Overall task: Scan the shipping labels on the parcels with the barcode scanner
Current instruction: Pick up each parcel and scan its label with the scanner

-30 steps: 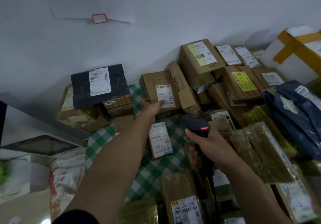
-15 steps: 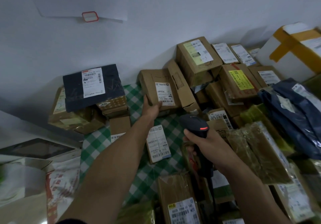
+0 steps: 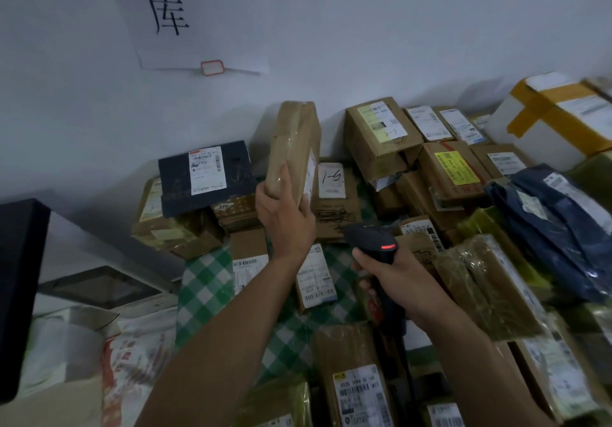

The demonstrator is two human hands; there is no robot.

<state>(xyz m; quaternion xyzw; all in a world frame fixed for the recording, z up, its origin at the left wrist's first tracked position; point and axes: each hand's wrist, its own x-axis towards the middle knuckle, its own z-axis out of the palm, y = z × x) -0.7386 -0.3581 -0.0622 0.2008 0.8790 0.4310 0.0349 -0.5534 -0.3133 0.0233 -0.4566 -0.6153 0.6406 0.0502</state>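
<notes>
Grip check, scan step. The left hand (image 3: 284, 218) holds a flat brown parcel (image 3: 291, 142) by its lower end, stood on edge and clear above the pile by the wall. The thumb runs up the near taped face, and the other fingers wrap round the underside and far face, largely hidden. Wrist is cocked back, forearm reaching forward and up from the lower frame. Probable reason for this hold: the parcel's shipping label (image 3: 310, 175) sits on the face turned right, toward the scanner. From the head camera it shows only as a thin white sliver, so its barcode is unreadable from here. The right hand (image 3: 397, 277) is clenched round the handle of the black barcode scanner (image 3: 371, 238), which sits just beside and below the parcel, nose aimed forward and up-left. A red lamp on its top is lit. The trigger finger is hidden, so whether it presses cannot be told, and no beam shows on the label. Judgement: the label is being presented to the scanner, read not confirmed. Other parcels lie flat with labels up, presumably for quick reading. Noted: a dark parcel (image 3: 205, 178) on the left stack, a box with a handwritten mark (image 3: 332, 191) directly behind the held one, and a box with a yellow label (image 3: 453, 168) to the right. A green checked cloth (image 3: 205, 281) lies under the pile.
</notes>
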